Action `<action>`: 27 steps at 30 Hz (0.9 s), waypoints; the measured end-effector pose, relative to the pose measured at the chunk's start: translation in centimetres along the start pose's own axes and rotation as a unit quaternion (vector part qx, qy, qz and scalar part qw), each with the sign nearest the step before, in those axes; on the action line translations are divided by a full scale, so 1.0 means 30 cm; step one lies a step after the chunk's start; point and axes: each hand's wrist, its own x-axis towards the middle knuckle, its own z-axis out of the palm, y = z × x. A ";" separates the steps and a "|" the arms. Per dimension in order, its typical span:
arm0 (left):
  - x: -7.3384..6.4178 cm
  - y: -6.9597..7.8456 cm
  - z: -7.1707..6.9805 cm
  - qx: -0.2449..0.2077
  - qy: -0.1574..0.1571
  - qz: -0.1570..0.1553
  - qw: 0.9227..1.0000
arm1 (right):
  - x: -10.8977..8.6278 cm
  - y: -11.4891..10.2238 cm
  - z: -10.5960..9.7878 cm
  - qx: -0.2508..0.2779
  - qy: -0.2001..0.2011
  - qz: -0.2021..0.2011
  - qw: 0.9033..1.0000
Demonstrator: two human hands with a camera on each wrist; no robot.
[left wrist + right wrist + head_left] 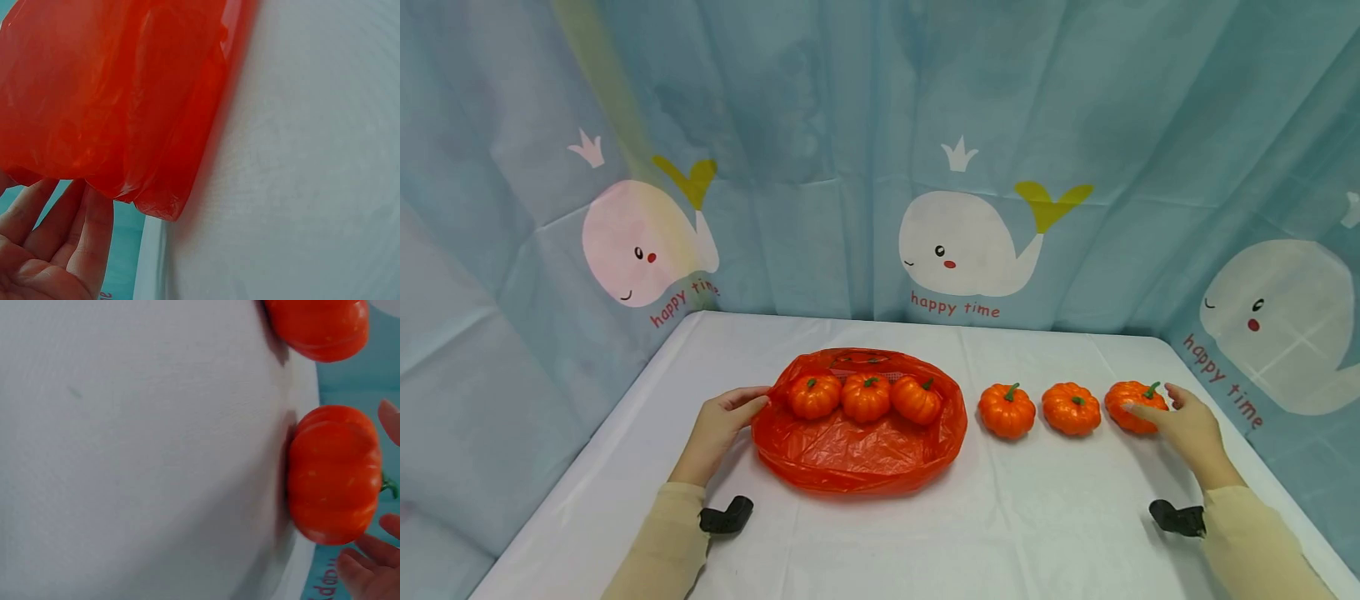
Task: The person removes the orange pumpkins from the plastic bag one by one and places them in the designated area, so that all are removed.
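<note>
A red plastic bag (pixel 857 454) lies with its mouth spread wide, and three small orange pumpkins stand in a row inside, among them a middle pumpkin (pixel 867 398). My left hand (pixel 718 429) holds the bag's left rim between thumb and fingers; the left wrist view shows the fingers (pixel 94 231) under the bag's edge (pixel 162 200). At the right end of the table, my right hand (pixel 1191 433) reaches around the rightmost pumpkin (pixel 1131 404), thumb on one side and fingers on the other. In the right wrist view, gaps show between the thumb and that pumpkin (pixel 334 478).
Two more pumpkins with green stems, a left one (pixel 1006 411) and a middle one (pixel 1071 408), stand between the bag and my right hand. All rest on a white-covered table (pixel 1000 533). A blue curtain (pixel 820 167) with whale prints hangs behind and at both sides.
</note>
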 end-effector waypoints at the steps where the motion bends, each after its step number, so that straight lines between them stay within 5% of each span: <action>1: 0.000 0.001 0.000 0.000 0.000 0.001 1.000 | -0.008 -0.006 -0.002 0.003 0.012 -0.007 1.000; 12: 0.001 0.005 -0.002 -0.002 -0.004 -0.004 1.000 | -0.128 -0.137 -0.003 0.074 0.111 -0.043 0.990; 27: 0.000 0.004 0.000 0.008 -0.012 -0.008 1.000 | -0.258 -0.299 0.106 0.066 0.108 -0.157 0.979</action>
